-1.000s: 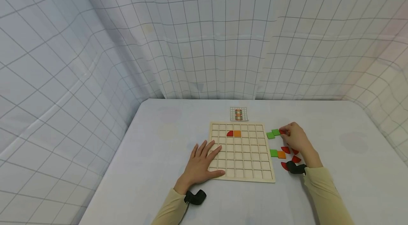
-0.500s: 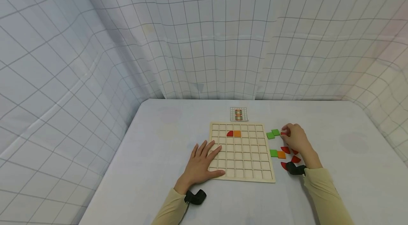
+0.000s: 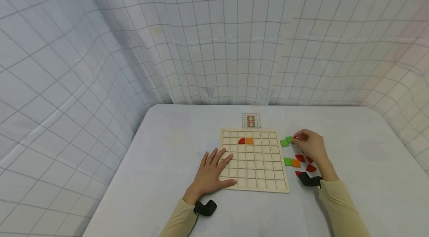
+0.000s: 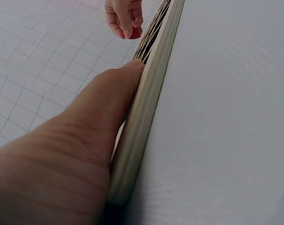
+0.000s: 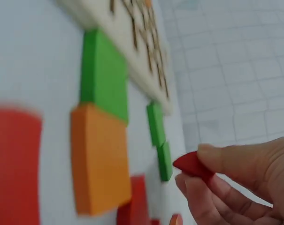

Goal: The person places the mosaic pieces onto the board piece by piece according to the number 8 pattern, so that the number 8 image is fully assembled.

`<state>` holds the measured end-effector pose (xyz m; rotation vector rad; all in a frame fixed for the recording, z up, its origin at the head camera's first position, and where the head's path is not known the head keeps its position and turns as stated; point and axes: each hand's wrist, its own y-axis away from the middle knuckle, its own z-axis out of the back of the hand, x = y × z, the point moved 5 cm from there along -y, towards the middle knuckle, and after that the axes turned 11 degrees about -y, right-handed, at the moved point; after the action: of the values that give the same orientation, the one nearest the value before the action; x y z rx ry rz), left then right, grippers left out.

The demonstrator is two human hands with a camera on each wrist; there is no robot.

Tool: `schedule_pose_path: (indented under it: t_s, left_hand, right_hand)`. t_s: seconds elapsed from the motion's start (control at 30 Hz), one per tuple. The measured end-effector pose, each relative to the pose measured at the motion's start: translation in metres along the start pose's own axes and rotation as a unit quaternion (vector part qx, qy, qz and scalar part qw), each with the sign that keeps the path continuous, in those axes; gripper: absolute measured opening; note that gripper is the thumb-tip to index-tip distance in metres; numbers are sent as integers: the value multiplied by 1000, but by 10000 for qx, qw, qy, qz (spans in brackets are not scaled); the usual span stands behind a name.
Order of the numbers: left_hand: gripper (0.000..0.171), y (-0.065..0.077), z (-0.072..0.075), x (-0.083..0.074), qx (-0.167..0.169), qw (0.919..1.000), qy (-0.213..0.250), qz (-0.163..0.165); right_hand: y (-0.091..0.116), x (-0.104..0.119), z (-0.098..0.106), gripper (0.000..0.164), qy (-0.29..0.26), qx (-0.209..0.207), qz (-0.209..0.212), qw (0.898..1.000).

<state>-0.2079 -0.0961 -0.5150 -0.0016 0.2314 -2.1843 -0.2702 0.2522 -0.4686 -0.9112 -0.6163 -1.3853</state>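
Observation:
My right hand (image 3: 311,145) pinches a red quarter-circle tile (image 5: 195,165) between thumb and fingers. In the right wrist view the tile is tilted, its pointed corner facing left, raised off the table. Two green square tiles (image 3: 284,142) lie just left of this hand. My left hand (image 3: 209,173) rests with fingers spread on the left edge of a wooden grid board (image 3: 254,164), its thumb along the near corner. A red quarter-circle tile (image 3: 242,141) and an orange square tile (image 3: 249,141) sit side by side in the board's cells.
Right of the board lie another green square (image 3: 288,161), an orange square (image 3: 296,163) and several red quarter-circle tiles (image 3: 311,168), partly under my right wrist. A small pattern card (image 3: 251,120) lies behind the board. Gridded curtains (image 3: 221,43) stand around the table.
My right hand has shifted slightly left with the red quarter-circle tile, which has turned in its fingers. My left hand and the board have stayed still.

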Motion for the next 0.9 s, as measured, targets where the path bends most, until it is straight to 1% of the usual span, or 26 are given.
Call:
schedule_pose_path:
  t_s: [0.1,0.2,0.33,0.47,0.63,0.8,0.9]
  left_hand:
    - [83,0,1,0,-15,10000,-14,30]
    - [83,0,2,0,1,10000,-8,43]
    - [83,0,3,-1,-13,10000,39,6]
    - [82,1,5,-2,-115,9999,92,-45]
    - [81,1,5,-2,-244,9996,57,-92]
    - [82,1,5,-2,-323,9994,88,-122]
    - [82,1,4,-2,-262,9996,95,-100]
  right_hand:
    - [0,9,-8,16,-522,15,-122,9986]
    - [-2,15,-22,20,-876,259,-223,9956]
    - [-4,22,-46,25,-1200,655,-213,9904]
    - [-6,29,-68,23,-1508,822,-271,9848]
    - [-10,36,-86,19,-1605,669,-373,9841]
    - [-11,38,-98,19,-1415,553,-460,9873]
    - [-11,38,-101,17,-1267,563,-437,9894]
